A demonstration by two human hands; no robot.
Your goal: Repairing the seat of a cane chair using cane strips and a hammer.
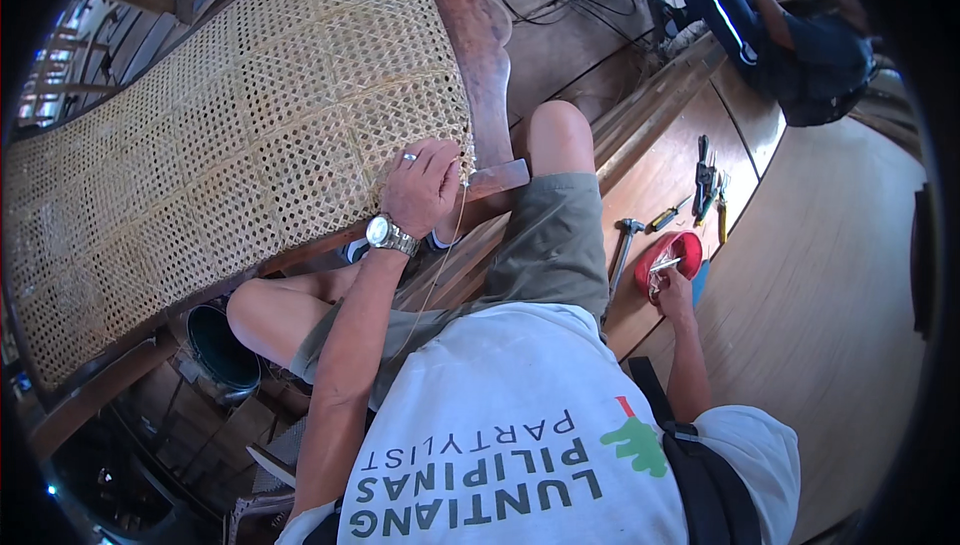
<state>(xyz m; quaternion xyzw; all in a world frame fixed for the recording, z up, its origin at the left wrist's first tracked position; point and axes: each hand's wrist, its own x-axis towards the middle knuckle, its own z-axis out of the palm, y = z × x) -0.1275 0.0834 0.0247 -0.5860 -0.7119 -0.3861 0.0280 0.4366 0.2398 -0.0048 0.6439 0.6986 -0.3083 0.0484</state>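
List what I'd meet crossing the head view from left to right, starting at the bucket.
Dark bucket → left hand → squared wooden end → hammer → red bowl → slim yellow tool.

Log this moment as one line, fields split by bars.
left hand: at edge of woven cane panel | right hand: at red bowl | nearby: hammer, screwdriver
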